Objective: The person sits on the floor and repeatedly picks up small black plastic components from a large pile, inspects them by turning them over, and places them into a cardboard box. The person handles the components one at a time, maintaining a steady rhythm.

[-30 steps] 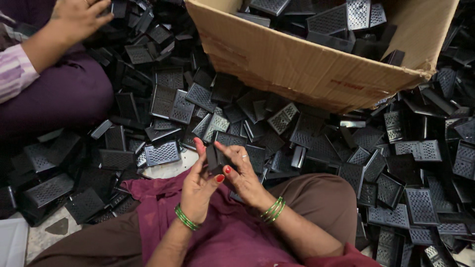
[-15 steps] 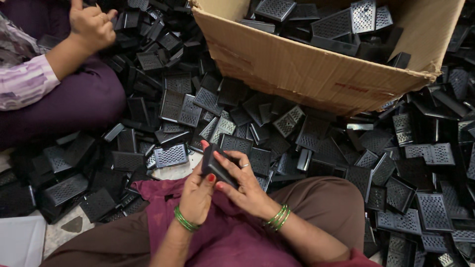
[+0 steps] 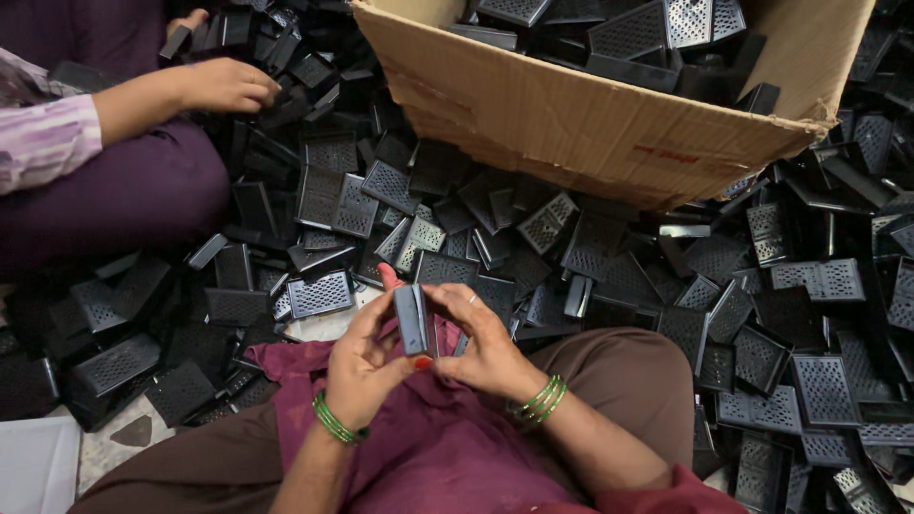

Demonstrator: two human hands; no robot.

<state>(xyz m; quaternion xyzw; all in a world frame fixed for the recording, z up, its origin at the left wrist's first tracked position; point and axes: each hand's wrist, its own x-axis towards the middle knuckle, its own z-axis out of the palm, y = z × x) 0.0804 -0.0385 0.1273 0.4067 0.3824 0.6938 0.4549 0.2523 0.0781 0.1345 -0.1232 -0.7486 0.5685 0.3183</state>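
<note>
Both hands up in front of lap, closed on one small black perforated plastic piece (image 3: pixel 412 319), held edge-on betw. them. Left hand (image 3: pixel 367 366) pinching its lower side w/ thumb + fingers; right hand (image 3: pixel 481 343) wrapped on the other side, fingertips curled over top edge. Whether two halves are pressed together or just one piece: can't tell from this angle.

Just beyond the hands: loose heap of black perforated parts (image 3: pixel 533 257) across the floor, more to the right too. Further out, tilted cardboard box (image 3: pixel 571 124) full of the same parts.

Up and left of the hands: co-worker's hand (image 3: pixel 224 86) reaching into the heap, pink striped sleeve (image 3: pixel 43 138) behind it.

Risks, as judged:
- Piece held by edges only, so could slip or twist out, drop into heap, get lost among lookalikes.
- Thin perforated plastic may crack if squeezed unevenly.
- Fingertips close to edges, so pinch poss.
- Box leaning over heap; nudge could spill more parts toward lap.
</note>
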